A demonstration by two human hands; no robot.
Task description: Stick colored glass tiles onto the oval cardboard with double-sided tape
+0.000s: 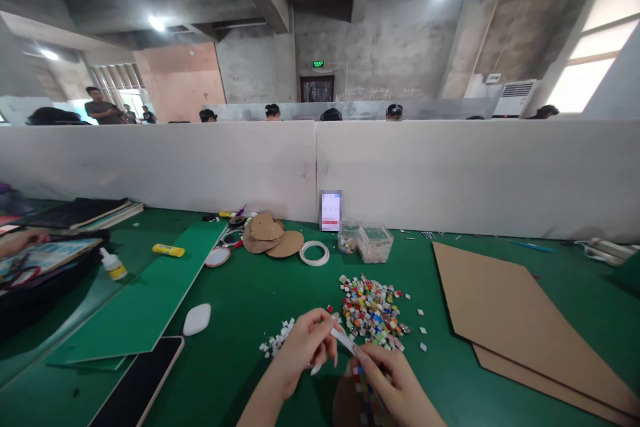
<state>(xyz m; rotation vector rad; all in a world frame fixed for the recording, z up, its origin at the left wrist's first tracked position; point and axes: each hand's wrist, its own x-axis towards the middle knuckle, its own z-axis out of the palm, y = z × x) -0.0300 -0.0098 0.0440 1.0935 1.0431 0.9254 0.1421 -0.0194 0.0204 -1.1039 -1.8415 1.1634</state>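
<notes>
My left hand and my right hand meet low in the middle, fingers pinched on the two ends of a thin white strip. Under my right hand lies a brown round board with small coloured tiles stuck on it. Just beyond the hands a pile of small coloured mosaic tiles lies on the green table. A small heap of white tiles sits left of my left hand.
Brown cardboard sheets lie at right. A green board, a white oval case and a dark phone lie at left. Clear boxes, a tape ring, brown discs and an upright phone stand before the white partition. Another person's hand shows far left.
</notes>
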